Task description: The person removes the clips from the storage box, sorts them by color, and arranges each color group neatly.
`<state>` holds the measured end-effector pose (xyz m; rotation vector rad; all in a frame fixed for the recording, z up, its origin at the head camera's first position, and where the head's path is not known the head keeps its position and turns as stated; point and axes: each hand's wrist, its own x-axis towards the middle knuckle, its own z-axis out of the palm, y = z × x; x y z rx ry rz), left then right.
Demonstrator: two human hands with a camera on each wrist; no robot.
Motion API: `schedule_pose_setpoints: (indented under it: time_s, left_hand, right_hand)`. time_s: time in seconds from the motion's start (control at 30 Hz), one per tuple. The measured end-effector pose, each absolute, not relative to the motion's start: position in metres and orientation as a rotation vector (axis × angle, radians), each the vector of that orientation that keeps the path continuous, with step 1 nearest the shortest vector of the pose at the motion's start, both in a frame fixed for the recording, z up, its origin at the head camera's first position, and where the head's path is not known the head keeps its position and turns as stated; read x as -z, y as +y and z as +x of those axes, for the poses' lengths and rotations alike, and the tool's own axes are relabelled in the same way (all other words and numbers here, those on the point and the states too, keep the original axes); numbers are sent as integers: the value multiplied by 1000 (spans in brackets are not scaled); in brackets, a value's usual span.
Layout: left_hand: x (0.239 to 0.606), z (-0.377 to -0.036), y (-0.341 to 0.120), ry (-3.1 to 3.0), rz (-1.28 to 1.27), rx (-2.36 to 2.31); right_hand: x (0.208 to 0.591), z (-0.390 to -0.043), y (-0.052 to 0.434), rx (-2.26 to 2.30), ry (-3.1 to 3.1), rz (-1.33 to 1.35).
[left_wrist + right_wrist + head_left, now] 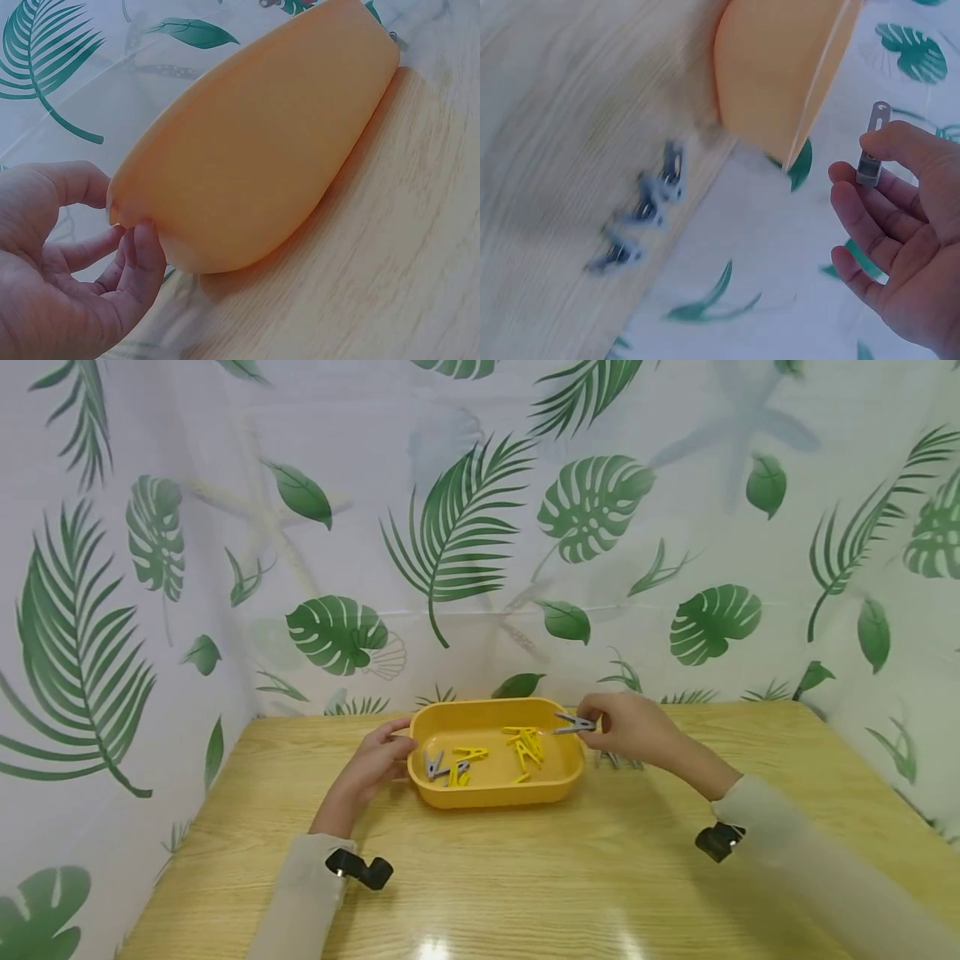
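Observation:
A yellow tub point(495, 789) stands on the wooden table point(525, 877) and holds several yellow clothespins point(525, 745) and a few grey ones point(435, 766). My left hand point(378, 760) holds the tub's left rim point(120, 206), thumb over the edge and fingers against the wall. My right hand point(626, 727) pinches a grey clothespin point(573, 723) over the tub's right rim; the grey clothespin point(871, 142) shows between thumb and fingers. More grey clothespins point(641, 214) lie on the table right of the tub, mostly hidden behind my right hand in the head view.
A leaf-printed curtain point(465, 527) closes in the table at the back and on both sides. The tub point(262, 142) sits near the back edge. Bare wood stretches in front of the tub toward me.

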<state>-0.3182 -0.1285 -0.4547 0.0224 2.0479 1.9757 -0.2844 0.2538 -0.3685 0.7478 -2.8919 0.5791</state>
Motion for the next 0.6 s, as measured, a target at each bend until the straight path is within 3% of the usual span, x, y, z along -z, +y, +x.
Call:
schedule_pose_setpoints:
  time_s: [0.3, 0.6]
  left_hand:
    - [452, -316, -128, 2050, 30, -1971]
    - [453, -316, -126, 2055, 6, -1952]
  right_hand:
    - [357, -264, 325, -391, -2936, 590]
    - [360, -251, 366, -310, -3025, 547]
